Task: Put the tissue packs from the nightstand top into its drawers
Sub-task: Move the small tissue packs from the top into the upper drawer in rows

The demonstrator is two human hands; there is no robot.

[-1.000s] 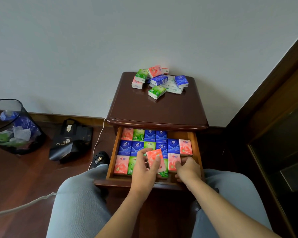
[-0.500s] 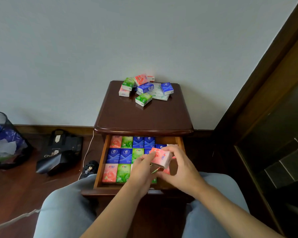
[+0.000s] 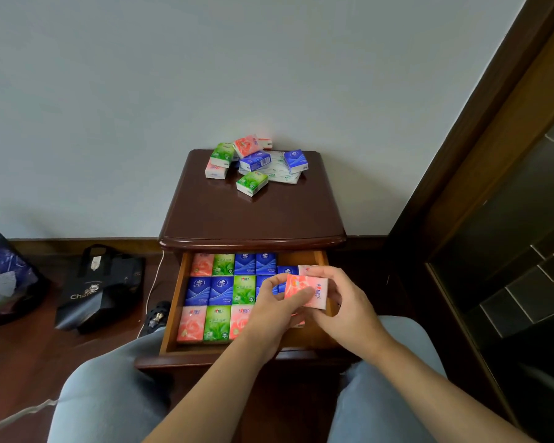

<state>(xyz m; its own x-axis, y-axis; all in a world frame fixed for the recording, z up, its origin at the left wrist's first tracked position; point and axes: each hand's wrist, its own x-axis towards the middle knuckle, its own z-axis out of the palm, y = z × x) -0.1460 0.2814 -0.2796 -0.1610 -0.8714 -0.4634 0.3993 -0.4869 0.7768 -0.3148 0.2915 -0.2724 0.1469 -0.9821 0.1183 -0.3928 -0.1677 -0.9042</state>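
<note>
Nightstand top [image 3: 253, 215]: ~7 packs (piled); both hands' fingers [image 3: 304, 297] round 1 pink pack [image 3: 314, 287] over drawer [image 3: 173, 298].

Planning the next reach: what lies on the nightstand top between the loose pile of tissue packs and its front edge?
Nothing: in the head view the nightstand top is bare polished wood from the pile of tissue packs to its front edge.

Tissue packs in the drawer [image 3: 173, 302] — pink, green, blue — form a patchwork; the nightstand [image 3: 253, 219] is glossy dark reddish-brown; the held pack [image 3: 306, 290] — pink-and-white.
</note>
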